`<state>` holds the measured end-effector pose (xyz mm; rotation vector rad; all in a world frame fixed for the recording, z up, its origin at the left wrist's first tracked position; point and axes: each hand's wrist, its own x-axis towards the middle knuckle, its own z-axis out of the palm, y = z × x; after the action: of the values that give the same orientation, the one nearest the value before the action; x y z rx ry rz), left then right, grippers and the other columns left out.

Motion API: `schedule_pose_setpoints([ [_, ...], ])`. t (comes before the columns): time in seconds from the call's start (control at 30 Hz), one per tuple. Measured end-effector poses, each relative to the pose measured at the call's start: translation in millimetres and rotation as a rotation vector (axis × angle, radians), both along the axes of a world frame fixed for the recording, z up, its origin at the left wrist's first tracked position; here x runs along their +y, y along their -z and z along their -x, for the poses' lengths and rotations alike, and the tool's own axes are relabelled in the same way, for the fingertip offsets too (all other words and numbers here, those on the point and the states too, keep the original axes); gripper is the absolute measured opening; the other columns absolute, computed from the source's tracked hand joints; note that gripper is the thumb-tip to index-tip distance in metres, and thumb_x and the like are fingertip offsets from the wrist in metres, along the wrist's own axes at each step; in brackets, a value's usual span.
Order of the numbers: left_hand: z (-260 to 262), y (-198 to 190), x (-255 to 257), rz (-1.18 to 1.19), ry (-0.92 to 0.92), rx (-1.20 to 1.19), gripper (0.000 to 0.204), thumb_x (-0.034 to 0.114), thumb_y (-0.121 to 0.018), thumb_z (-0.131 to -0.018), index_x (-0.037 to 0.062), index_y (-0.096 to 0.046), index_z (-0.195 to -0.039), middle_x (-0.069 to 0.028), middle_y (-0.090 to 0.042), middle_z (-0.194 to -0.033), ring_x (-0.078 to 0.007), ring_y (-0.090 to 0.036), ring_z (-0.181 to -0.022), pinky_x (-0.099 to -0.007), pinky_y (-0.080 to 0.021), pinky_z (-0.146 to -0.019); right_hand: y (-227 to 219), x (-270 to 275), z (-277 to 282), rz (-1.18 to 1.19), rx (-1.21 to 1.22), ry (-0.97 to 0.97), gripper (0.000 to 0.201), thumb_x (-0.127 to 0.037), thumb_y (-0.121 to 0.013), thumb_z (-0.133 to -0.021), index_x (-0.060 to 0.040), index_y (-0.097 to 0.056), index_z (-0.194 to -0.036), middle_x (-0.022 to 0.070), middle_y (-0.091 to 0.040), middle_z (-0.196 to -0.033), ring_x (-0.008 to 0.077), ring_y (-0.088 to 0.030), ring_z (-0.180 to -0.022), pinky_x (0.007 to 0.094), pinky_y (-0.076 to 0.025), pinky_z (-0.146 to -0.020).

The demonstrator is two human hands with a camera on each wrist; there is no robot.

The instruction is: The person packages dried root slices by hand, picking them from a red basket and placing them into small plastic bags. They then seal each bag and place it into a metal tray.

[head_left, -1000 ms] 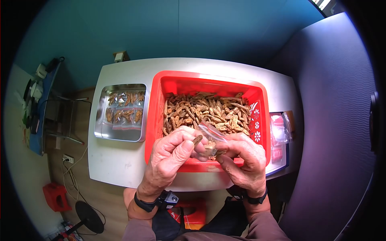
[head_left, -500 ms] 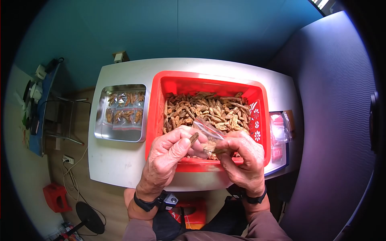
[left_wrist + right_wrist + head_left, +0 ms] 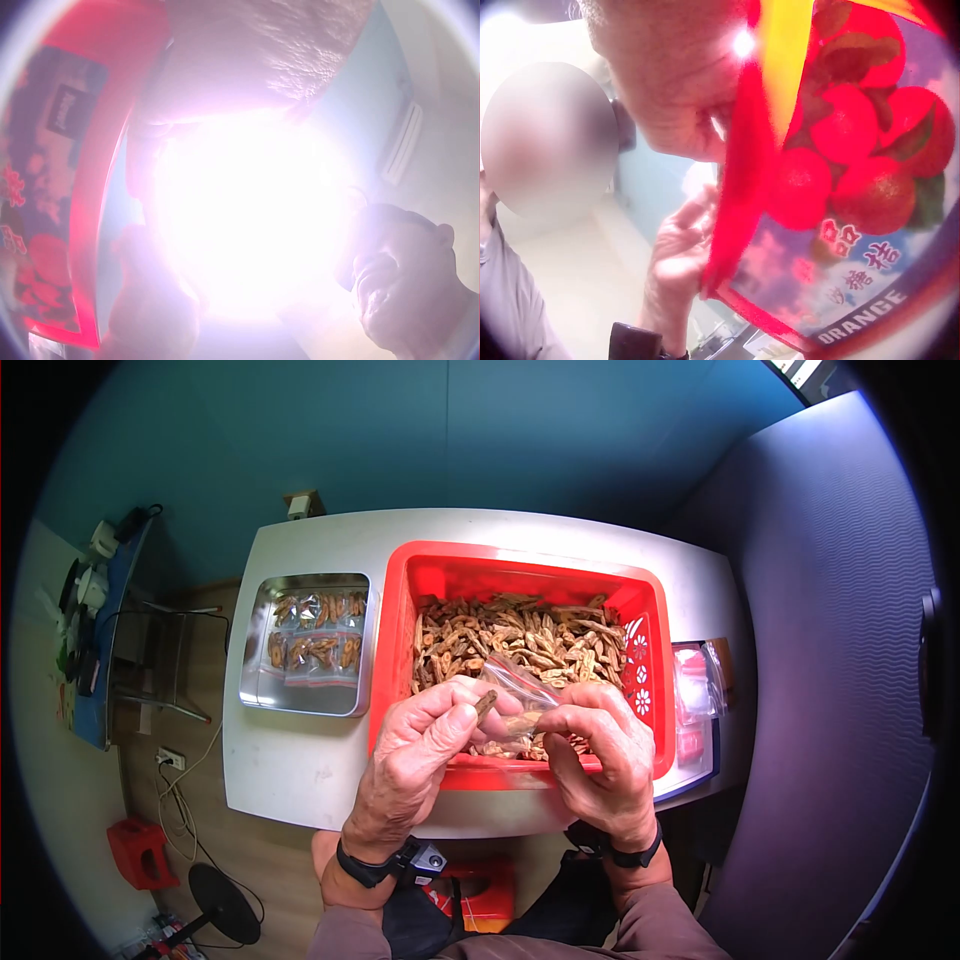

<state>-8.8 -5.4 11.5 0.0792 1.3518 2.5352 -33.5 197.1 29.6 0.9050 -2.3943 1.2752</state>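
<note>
Teal walls back a white table point(image 3: 300, 770) carrying a red plastic crate point(image 3: 520, 565) heaped with dried brown pods point(image 3: 520, 640). Over the crate's near rim, the left hand point(image 3: 420, 745) pinches one pod point(image 3: 485, 705) between thumb and forefinger; the right hand point(image 3: 600, 755) grips a small clear zip bag point(image 3: 520, 690) by its mouth. Bag looks light, limp and slippery, best held at the opening; the pod seems stiff, brittle. Left of the crate sits a steel tray point(image 3: 300, 700) of filled bags.

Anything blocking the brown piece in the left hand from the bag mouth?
Nothing visible. The left hand pinches the brown piece right beside the clear bag, which the right hand holds above the red basket.
</note>
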Motion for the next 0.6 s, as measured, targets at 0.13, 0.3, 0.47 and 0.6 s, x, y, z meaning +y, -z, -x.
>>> schedule_pose_setpoints([
  [0.13, -0.8, -0.3, 0.0, -0.032, -0.030, -0.015, 0.030, 0.023, -0.051, -0.105, -0.0036, -0.064, -0.111, -0.0073, -0.065, -0.110, -0.0123, -0.062, -0.096, -0.0295, -0.050, -0.092, -3.8, -0.2, -3.9, 0.074, -0.118, -0.021, 0.025, 0.008, -0.073, -0.077, -0.0011, -0.065, -0.099, 0.0148, -0.066, -0.095, 0.0290, -0.067, -0.083, 0.0359, -0.054, -0.068],
  [0.3, 0.1, -1.0, 0.2, -0.043, -0.040, -0.006, 0.030, 0.022, -0.050, -0.105, -0.0042, -0.064, -0.110, -0.0083, -0.066, -0.108, -0.0126, -0.062, -0.097, -0.0298, -0.049, -0.092, 2.2, 6.7, -0.8, 0.061, -0.104, -0.034, 0.023, 0.005, -0.075, -0.079, -0.0001, -0.065, -0.099, 0.0147, -0.066, -0.094, 0.0265, -0.068, -0.079, 0.0336, -0.055, -0.066],
  [0.47, 0.4, 2.6, 1.6, 0.001, -0.024, 0.029, 0.030, 0.022, -0.050, -0.105, -0.0043, -0.065, -0.107, -0.0099, -0.066, -0.107, -0.0144, -0.062, -0.097, -0.0311, -0.049, -0.093, 0.3, 4.7, -4.0, 0.086, -0.120, -0.016, 0.022, 0.005, -0.075, -0.080, 0.0010, -0.065, -0.099, 0.0134, -0.067, -0.091, 0.0252, -0.068, -0.077, 0.0321, -0.055, -0.064],
  [0.6, -1.0, 2.4, 0.8, -0.003, -0.003, 0.023, 0.030, 0.022, -0.051, -0.105, -0.0043, -0.065, -0.106, -0.0105, -0.066, -0.107, -0.0154, -0.062, -0.098, -0.0317, -0.048, -0.094, 0.2, 4.9, -5.4, 0.117, -0.206, 0.019, 0.023, 0.004, -0.075, -0.081, 0.0019, -0.065, -0.101, 0.0135, -0.068, -0.090, 0.0258, -0.068, -0.076, 0.0322, -0.055, -0.064],
])
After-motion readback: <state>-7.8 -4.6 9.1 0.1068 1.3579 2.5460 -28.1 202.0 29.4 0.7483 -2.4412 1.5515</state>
